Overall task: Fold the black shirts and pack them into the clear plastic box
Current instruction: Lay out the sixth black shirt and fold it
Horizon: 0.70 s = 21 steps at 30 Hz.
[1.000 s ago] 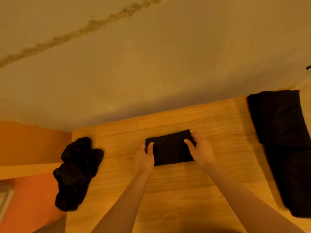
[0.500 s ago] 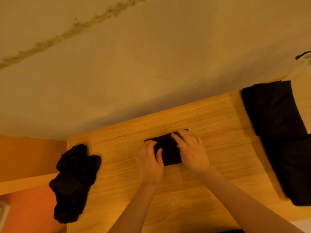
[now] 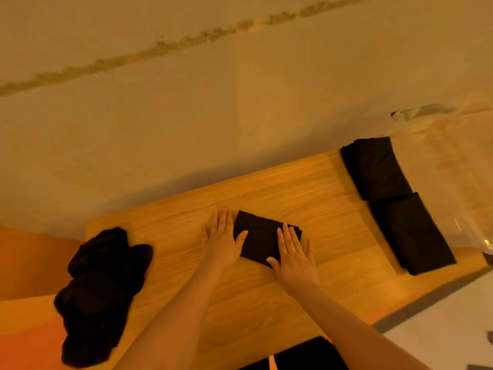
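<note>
A small folded black shirt lies in the middle of the wooden table. My left hand lies flat at its left edge with the thumb on the cloth. My right hand presses flat on its right end with straight fingers. Two folded black shirts lie side by side at the right, the far one and the near one. The clear plastic box stands right of them, blurred and partly cut off by the frame. A crumpled pile of black shirts sits on the table's left end.
A pale wall runs just behind the table's far edge. At the left the floor looks orange below the table. A grey strip and pale surface show at the lower right past the table's near edge.
The shirt under my hands has been folded to a smaller packet. Both hands went from working over it to lying flat on its two ends. The view swung right, bringing the clear box into sight.
</note>
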### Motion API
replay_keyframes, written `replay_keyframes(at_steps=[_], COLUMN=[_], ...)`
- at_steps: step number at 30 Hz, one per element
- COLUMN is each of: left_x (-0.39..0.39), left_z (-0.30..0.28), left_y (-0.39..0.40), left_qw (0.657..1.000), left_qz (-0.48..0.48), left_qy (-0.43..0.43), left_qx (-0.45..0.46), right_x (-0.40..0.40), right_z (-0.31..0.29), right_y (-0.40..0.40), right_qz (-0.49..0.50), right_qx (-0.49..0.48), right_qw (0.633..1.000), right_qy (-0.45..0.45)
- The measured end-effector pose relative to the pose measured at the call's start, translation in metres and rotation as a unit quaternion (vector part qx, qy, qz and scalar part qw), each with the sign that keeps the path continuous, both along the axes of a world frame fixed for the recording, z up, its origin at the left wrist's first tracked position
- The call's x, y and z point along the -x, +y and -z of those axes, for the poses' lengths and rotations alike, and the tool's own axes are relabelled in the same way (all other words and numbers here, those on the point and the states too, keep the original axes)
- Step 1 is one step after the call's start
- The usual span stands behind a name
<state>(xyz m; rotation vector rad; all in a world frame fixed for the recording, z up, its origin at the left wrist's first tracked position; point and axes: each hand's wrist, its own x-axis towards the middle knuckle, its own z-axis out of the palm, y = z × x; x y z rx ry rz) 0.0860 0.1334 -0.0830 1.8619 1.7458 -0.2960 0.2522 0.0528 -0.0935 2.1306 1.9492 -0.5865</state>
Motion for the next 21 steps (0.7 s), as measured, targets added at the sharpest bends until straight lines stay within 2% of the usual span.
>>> replay_keyframes(at_steps=[1, 3, 5, 7, 9, 11, 16, 19, 21], left_x=[0.001, -0.002, -0.012, -0.024, -0.035, -0.042, -0.059, -0.076, -0.087], left_z=[-0.002, -0.007, -0.017, -0.022, -0.021, -0.024, -0.035, -0.037, -0.040], left_y=[-0.005, -0.021, -0.041, -0.057, -0.069, -0.073, -0.058, -0.050, -0.050], left_qw=[0.999, 0.977, 0.914, 0.840, 0.762, 0.706, 0.671, 0.677, 0.660], left_qz=[-0.034, -0.174, -0.350, -0.468, -0.518, -0.525, -0.523, -0.535, -0.553], left_qy=[-0.029, -0.116, -0.203, -0.271, -0.347, -0.401, -0.459, -0.446, -0.456], left_qx=[-0.009, -0.041, -0.028, 0.053, 0.174, 0.255, 0.257, 0.241, 0.225], right_x=[0.001, 0.002, -0.002, -0.008, -0.013, -0.016, -0.030, -0.046, -0.058], right_z=[-0.002, -0.016, -0.029, -0.034, -0.034, -0.036, -0.039, -0.036, -0.037], right_y=[-0.006, -0.011, -0.008, -0.011, -0.018, -0.021, -0.027, -0.033, -0.038], right_qz=[0.000, 0.019, 0.020, -0.001, -0.005, 0.008, 0.026, 0.017, 0.041], right_qx=[0.006, 0.013, -0.003, 0.018, 0.061, 0.090, 0.099, 0.109, 0.099], right_qw=[1.000, 1.000, 1.000, 1.000, 0.998, 0.995, 0.990, 0.987, 0.980], right_qy=[0.001, 0.006, 0.007, -0.002, 0.008, 0.039, 0.095, 0.121, 0.168])
